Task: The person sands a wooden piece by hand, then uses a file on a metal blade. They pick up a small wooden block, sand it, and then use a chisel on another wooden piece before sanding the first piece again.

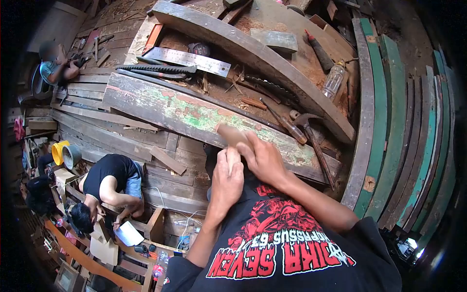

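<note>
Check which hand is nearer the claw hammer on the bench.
Right. The right hand is just beside the claw hammer, down-left of its head in the picture; the left hand lies on the right hand's far side, farther away.

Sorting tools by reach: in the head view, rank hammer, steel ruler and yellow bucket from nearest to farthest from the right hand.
1. Hammer, just right of the right hand, which holds a small wood piece.
2. Steel ruler, farther off, up and to the left.
3. Yellow bucket, at the far left edge.
</note>
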Demonstrator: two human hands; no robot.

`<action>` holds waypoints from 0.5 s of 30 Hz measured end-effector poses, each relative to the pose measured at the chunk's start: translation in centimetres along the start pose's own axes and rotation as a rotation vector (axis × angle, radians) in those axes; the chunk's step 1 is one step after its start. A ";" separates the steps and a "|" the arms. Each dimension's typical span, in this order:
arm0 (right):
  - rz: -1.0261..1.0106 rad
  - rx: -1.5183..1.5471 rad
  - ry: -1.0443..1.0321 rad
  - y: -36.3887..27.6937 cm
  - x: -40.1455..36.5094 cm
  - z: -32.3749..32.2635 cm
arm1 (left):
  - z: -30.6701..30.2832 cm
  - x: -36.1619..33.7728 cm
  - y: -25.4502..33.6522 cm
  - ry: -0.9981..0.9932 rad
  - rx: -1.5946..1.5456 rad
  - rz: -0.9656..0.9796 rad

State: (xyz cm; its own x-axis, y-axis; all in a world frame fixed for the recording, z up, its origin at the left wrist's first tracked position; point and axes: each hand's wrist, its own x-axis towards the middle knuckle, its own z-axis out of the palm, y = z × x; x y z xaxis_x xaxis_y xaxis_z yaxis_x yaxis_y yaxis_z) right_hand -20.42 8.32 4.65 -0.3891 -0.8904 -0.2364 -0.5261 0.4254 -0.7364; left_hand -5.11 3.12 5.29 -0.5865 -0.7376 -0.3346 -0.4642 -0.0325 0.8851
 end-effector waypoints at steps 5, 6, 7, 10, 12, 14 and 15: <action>0.072 0.011 -0.056 -0.1 0.8 -0.5 | 0.9 0.0 -1.5 0.003 0.195 0.173; 0.051 0.035 -0.051 0.1 -0.1 -0.4 | 0.5 0.1 -2.3 -0.103 0.429 0.202; 0.028 0.055 -0.047 0.2 -0.6 -0.4 | 0.7 -0.1 -2.0 -0.060 0.332 0.177; 0.119 -0.012 -0.091 -1.0 2.0 -0.6 | 1.4 0.1 -1.8 0.082 0.130 0.205; 0.118 -0.040 -0.096 -1.2 2.1 -0.8 | 0.7 0.5 -1.8 0.026 0.169 0.208; 0.018 -0.013 -0.012 -0.8 0.0 -0.7 | -1.3 1.5 -0.6 -0.158 0.342 0.095; -0.032 -0.002 0.020 -0.6 -0.6 -0.4 | -1.8 1.7 -0.7 -0.153 0.330 0.112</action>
State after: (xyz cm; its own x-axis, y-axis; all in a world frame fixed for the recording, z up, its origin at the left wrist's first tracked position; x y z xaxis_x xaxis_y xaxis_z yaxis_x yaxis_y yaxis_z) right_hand -20.22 8.72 5.49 -0.3875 -0.8999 -0.2001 -0.5401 0.3975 -0.7418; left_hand -4.61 0.65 4.63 -0.7264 -0.6145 -0.3079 -0.5656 0.2798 0.7758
